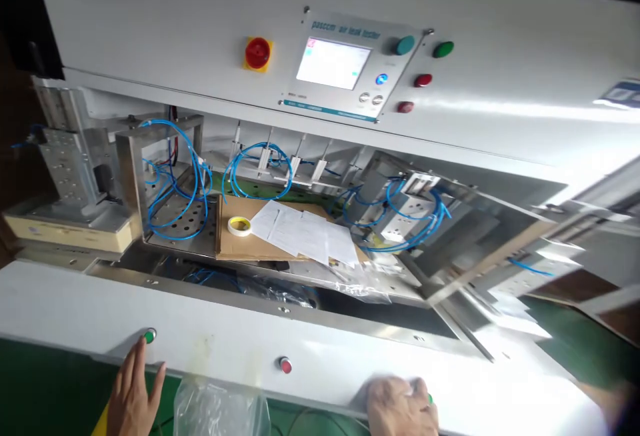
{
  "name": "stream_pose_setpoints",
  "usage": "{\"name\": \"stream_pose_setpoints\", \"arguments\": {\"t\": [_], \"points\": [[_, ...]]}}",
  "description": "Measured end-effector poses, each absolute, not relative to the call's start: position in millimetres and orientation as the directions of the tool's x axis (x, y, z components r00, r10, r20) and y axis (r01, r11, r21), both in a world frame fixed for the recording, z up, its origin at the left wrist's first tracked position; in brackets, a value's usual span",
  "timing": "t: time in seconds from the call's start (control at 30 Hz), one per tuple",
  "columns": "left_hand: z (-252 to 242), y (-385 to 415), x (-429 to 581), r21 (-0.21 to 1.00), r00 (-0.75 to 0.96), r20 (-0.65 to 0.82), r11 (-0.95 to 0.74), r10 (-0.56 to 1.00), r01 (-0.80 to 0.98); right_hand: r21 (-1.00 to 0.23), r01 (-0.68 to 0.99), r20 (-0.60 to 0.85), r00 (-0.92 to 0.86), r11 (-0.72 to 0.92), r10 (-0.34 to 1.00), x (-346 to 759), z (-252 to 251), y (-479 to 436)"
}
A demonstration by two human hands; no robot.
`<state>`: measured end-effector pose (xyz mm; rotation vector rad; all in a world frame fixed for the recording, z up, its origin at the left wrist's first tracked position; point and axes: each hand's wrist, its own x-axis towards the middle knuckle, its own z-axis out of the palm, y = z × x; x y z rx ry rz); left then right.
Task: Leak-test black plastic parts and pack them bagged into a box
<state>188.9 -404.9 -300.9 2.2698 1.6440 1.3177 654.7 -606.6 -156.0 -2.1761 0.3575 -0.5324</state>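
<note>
My left hand (pixel 131 396) reaches up with its fingers stretched out, the fingertips close to a small green button (pixel 149 336) on the white front ledge of a leak testing machine. My right hand (pixel 403 406) is blurred by motion and rests on the ledge over another green button (pixel 429 399); its fingers look bent but I cannot make out their state. A red button (pixel 285 365) sits on the ledge between the two hands.
The machine's upper panel carries a lit screen (pixel 333 63), a red emergency switch (pixel 257 53) and coloured buttons. Inside the bay are blue air hoses (pixel 175 183), cardboard (pixel 235 243) with a tape roll (pixel 239 226) and paper sheets (pixel 305 231). A clear plastic bag (pixel 215 409) lies below.
</note>
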Motion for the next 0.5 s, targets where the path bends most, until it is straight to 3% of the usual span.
{"name": "stream_pose_setpoints", "arguments": {"t": [0.13,0.33,0.5], "points": [[-294.4,-406.8,181.6,0.492,0.087,0.608,-0.461,0.789,0.739,-0.802,-0.119,0.174,0.89,-0.585,-0.42,643.3,-146.2,-605.1],[-297.0,-405.0,173.1,0.526,0.042,0.611,-0.445,0.791,0.724,-0.805,-0.11,0.216,0.861,-0.583,-0.46,636.0,-151.6,-606.9],[-280.3,-401.1,165.4,0.446,0.121,0.561,-0.422,0.819,0.789,-0.788,-0.112,0.213,0.874,-0.606,-0.438,627.3,-158.8,-599.6]]}}
